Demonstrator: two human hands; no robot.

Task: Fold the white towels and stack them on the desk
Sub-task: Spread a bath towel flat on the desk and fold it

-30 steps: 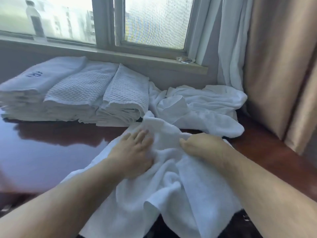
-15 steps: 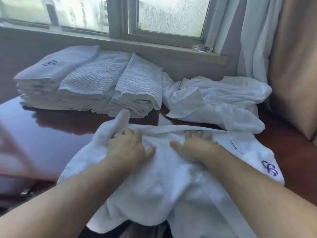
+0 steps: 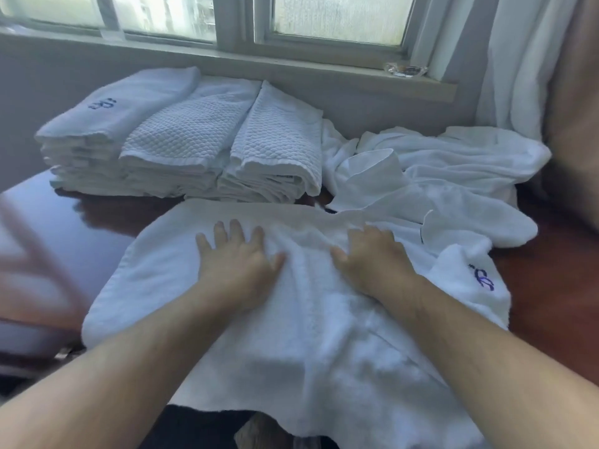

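Left hand and right hand are pressing, fingers straight, on a white towel bearing an unreadable blue monogram.

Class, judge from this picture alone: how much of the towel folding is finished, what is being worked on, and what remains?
Done: three stacks of folded towels sit on the desk below the window. In hand: the left hand and right hand press flat on a towel spread out on the desk, its near edge hanging over; no fold shows yet. Left: that towel's folding and stacking, plus the crumpled pile to the right.
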